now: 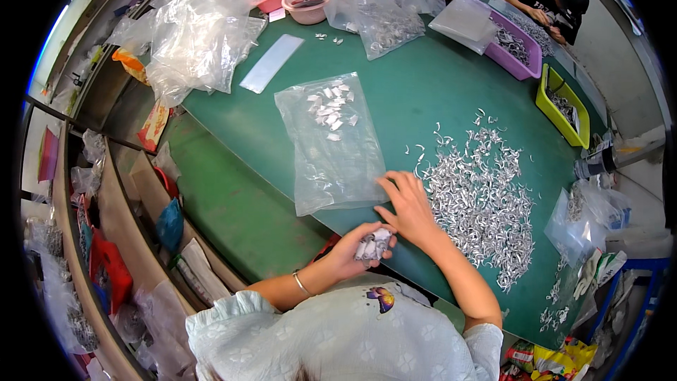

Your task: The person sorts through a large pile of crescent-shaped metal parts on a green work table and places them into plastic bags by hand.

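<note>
My left hand (349, 252), at the near table edge, is cupped and closed round a handful of small silver metal pieces (374, 245). Just above it is my right hand (410, 206), its fingers apart, the fingertips by the near right corner of a clear plastic bag (331, 169). That bag lies flat on the green table (416, 99), with a cluster of small whitish pieces (331, 107) showing toward its far end. To the right of my right hand spreads a large heap of small curved silver metal pieces (479, 201).
Large clear plastic bags (201, 42) crowd the far left. A pink bowl (307, 3), a purple basket (515, 63) and a lime-green basket (564, 109) stand along the far side. Another person (553, 3) works at the far right. Shelving with bagged goods (141, 219) is on the left.
</note>
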{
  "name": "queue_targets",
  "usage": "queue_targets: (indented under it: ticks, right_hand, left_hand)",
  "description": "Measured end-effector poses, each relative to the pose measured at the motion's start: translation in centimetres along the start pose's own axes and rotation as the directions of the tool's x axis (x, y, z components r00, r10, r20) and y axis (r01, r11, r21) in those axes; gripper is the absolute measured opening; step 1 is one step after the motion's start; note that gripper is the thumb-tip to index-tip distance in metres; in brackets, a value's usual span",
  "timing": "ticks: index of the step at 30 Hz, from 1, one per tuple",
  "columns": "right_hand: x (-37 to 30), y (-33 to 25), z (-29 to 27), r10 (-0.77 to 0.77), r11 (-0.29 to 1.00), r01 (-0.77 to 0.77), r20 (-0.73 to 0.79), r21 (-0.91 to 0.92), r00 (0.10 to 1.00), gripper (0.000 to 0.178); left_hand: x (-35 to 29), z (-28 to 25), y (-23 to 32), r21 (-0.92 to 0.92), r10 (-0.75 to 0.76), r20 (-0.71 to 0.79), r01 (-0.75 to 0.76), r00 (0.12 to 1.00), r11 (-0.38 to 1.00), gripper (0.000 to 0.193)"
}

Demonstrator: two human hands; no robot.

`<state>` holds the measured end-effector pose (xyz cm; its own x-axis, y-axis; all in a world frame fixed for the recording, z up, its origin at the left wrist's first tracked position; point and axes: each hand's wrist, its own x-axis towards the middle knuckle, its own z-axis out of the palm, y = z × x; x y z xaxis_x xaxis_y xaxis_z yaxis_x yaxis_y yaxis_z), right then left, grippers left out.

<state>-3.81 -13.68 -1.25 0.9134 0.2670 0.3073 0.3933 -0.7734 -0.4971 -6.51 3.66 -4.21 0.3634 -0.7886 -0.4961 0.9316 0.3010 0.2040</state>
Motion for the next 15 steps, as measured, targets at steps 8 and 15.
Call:
queue_targets:
  ticks: [8,15]
  right_hand:
    - [1.3,-0.3,1.4,-0.048,0.991,0.018,-0.232,-0.13,0.972,0.012]
    - [1.9,-1.1,0.2,-0.047,0.995,0.017,-0.311,-0.099,0.949,0.01]
  left_hand:
    - [-0.6,0.8,2.9,-0.162,0.283,-0.17,-0.31,0.944,0.937,0.032]
    - [4.2,0.8,7.9,-0.39,0.49,-0.316,-0.582,0.813,0.714,0.029]
